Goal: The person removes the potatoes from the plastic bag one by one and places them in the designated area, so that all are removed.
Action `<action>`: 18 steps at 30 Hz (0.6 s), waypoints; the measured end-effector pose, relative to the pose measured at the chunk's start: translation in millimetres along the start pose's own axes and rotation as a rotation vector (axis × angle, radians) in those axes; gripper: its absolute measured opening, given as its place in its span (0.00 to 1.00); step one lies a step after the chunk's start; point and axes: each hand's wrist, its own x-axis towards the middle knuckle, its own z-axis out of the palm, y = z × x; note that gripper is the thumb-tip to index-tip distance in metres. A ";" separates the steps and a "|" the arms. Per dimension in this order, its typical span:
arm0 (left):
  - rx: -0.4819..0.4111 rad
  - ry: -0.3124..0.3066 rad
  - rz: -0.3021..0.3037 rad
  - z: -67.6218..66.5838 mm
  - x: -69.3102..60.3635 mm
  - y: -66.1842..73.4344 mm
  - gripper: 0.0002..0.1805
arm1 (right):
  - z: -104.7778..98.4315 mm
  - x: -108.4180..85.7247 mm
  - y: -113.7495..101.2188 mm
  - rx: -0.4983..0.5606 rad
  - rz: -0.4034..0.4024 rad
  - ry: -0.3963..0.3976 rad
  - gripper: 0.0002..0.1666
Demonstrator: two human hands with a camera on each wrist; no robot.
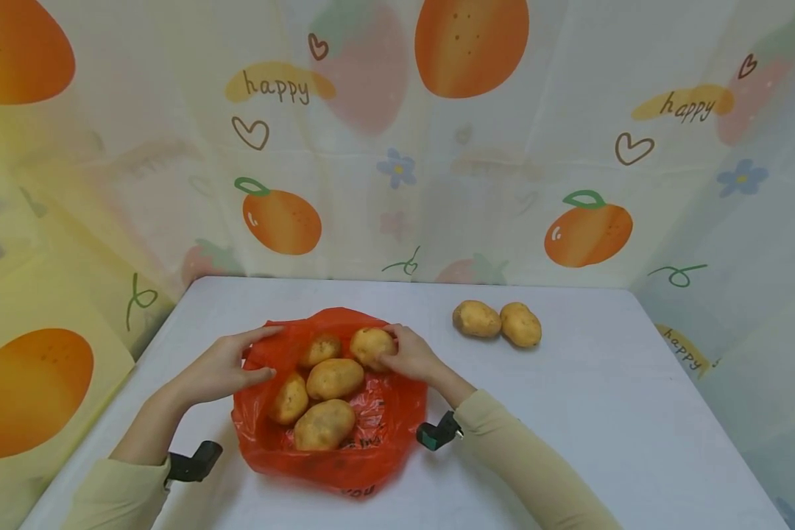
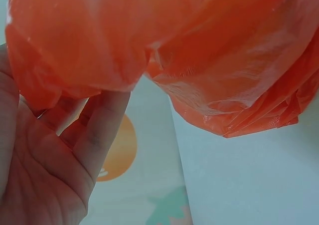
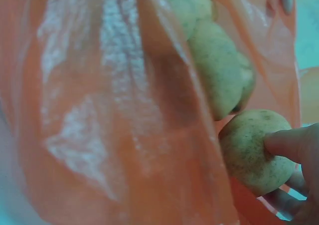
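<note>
A red plastic bag lies with its mouth spread wide, and several potatoes are inside it. At the bag's upper right, my right hand grips one potato between thumb and fingers. The right wrist view shows the thumb pressed on this potato, beside the other potatoes in the bag. My left hand holds the bag's left rim, thumb toward the inside. Its fingers pass partly behind the red plastic in the left wrist view, so the fingertips are hidden.
Two more potatoes lie side by side on the white table, to the right of the bag near the back edge. A curtain printed with fruit hangs behind the table and along its sides.
</note>
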 end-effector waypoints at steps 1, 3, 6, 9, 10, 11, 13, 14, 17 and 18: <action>0.010 0.007 0.004 -0.2 -0.3 0.2 0.34 | -1.6 -0.9 -0.6 0.006 -0.004 0.002 0.29; 0.032 0.017 0.007 -0.6 -0.9 0.6 0.34 | -5.1 -3.0 -2.9 0.028 -0.001 0.002 0.29; 0.062 0.030 0.009 -1.1 -1.6 1.4 0.34 | -9.6 -6.3 -5.8 0.063 0.000 -0.001 0.29; 0.057 0.023 0.009 -1.7 -1.7 2.7 0.34 | -13.6 -10.3 -8.7 0.112 0.006 -0.008 0.29; 0.053 0.019 0.010 -1.8 -1.7 3.2 0.34 | -14.6 -11.3 -9.0 0.130 0.005 -0.010 0.29; 0.048 0.015 0.011 -1.9 -1.6 3.4 0.34 | -15.6 -12.5 -9.3 0.147 0.002 -0.013 0.29; 0.043 0.010 0.011 -1.8 -1.2 3.7 0.34 | -17.2 -14.5 -8.7 0.169 -0.005 -0.020 0.29; 0.041 0.009 0.011 -1.6 -0.9 3.6 0.34 | -17.8 -15.2 -7.8 0.177 -0.010 -0.023 0.29; 0.043 0.018 0.008 -1.0 -0.8 2.2 0.34 | -18.7 -16.5 -5.3 0.205 -0.034 -0.037 0.29; 0.044 0.019 0.011 -0.8 -0.8 1.7 0.34 | -18.9 -16.7 -4.3 0.212 -0.040 -0.041 0.29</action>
